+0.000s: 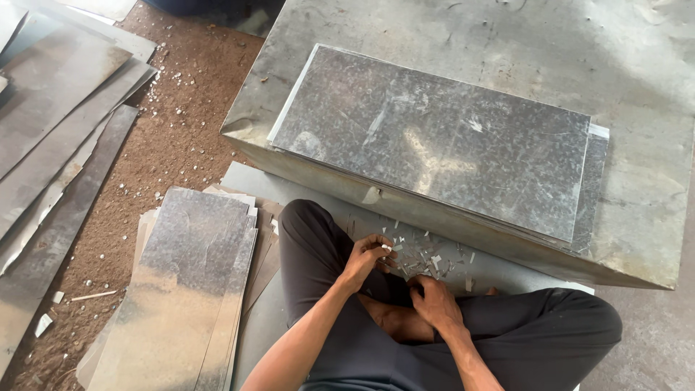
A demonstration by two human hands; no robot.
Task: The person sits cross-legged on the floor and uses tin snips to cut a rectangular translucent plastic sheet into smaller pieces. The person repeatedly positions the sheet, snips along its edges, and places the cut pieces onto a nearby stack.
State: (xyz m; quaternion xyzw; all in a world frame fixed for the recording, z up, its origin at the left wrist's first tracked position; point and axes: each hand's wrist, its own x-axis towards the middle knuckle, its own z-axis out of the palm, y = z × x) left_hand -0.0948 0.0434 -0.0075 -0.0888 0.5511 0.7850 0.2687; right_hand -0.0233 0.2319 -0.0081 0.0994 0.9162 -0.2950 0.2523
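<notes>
The left hand (pixel 367 257) pinches 1 small pale metal offcut (pixel 386 248) between its fingertips. The right hand (pixel 434 300), fingers curled together, rests among jagged, silvery scraps (pixel 427 259) near the front edge of the workbench (pixel 637 145).

Single head-worn view, looking steeply down from close above, facing forward over crossed legs toward a low metal block (pixel 637 145)

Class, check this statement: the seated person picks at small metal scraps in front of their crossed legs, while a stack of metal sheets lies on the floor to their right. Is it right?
Not quite. In the head view the stack of metal sheets on the floor lies to the person's left, not right. The rest stands: the left hand and right hand pick at small metal scraps before the crossed legs.
</notes>
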